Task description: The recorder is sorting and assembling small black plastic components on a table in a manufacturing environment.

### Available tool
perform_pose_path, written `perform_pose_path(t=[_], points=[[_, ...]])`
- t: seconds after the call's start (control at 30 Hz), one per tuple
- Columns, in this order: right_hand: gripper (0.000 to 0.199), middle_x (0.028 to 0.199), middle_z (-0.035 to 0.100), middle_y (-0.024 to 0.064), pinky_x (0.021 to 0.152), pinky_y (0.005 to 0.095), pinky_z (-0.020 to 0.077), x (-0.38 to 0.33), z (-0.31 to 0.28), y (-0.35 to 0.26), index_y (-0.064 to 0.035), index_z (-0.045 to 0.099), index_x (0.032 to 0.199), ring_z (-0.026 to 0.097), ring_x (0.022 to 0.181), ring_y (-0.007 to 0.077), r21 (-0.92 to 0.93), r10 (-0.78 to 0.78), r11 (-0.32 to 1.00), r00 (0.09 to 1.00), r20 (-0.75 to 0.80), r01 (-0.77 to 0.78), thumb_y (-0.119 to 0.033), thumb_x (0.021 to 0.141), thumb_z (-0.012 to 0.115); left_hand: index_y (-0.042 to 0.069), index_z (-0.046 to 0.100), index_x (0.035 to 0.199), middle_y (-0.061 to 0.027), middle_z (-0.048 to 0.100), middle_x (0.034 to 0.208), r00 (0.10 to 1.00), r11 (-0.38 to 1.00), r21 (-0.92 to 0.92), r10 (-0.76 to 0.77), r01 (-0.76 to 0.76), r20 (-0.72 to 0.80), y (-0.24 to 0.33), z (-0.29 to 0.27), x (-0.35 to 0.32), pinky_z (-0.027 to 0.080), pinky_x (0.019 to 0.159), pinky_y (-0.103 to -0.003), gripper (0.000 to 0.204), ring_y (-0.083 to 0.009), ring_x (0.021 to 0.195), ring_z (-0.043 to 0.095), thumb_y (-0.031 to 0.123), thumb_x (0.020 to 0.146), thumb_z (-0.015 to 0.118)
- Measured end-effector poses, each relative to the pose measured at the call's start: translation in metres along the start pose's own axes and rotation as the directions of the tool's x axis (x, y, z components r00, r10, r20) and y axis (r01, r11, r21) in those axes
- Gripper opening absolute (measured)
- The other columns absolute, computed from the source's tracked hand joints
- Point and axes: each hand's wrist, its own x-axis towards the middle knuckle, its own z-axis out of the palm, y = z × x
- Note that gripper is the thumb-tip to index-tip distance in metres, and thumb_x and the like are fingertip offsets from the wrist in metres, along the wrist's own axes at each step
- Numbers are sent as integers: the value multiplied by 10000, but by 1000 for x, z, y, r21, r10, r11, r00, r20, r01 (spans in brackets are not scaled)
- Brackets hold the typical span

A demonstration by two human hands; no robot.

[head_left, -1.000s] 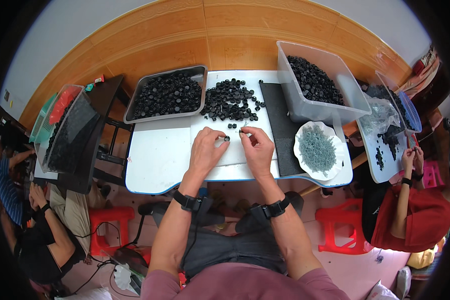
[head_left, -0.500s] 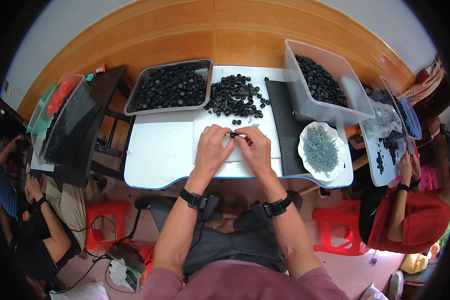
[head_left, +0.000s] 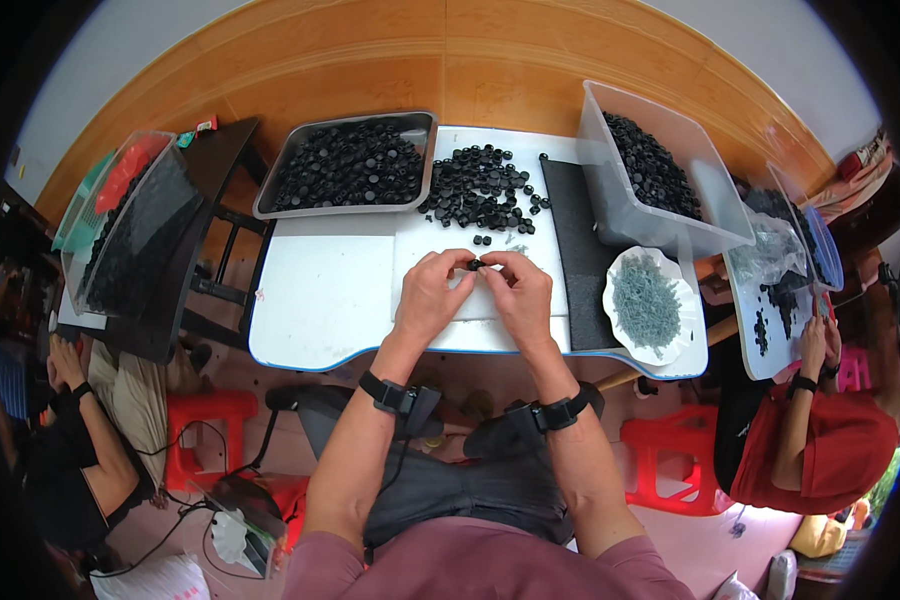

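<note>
My left hand pinches a small round black plastic cap between thumb and fingertips, over the near middle of the white table. From the other side, my right hand brings its closed thumb and forefinger against the same cap. Anything smaller between those fingertips is hidden. Just beyond my hands, two loose caps sit by a few thin grey-green bits. Farther back spreads a pile of similar black caps.
A metal tray of black caps stands back left. At right are a black mat, a clear plastic bin of black parts, and a white scalloped dish of small grey-green pieces. People sit at tables on both sides.
The whole view has shifted slightly. Both hands stay together at the cap, with a small change in how the fingertips sit around it.
</note>
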Motion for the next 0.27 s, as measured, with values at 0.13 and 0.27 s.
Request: perform_pose_path(t=[0.13,0.27], points=[[122,842,759,96,617,295,536,0,-2,1,-30,763,1001,697,654,165,20,56,998,998,29,-56,-44,881,748,59,725,1132,-127,746,947,999,998,-51,-22,23,25,-1,-1,0,575,738,-381,275,-270,825,718,104,864,764],[134,868,778,93,649,279,554,0,1,8,-31,774,1018,723,694,164,95,45,994,998,43,-49,-44,886,748,53,742,1139,-104,762,965,1000,997,-72,-28,28,-5,-7,1,-2,573,728,-305,295,-205,815,730,130,861,806]])
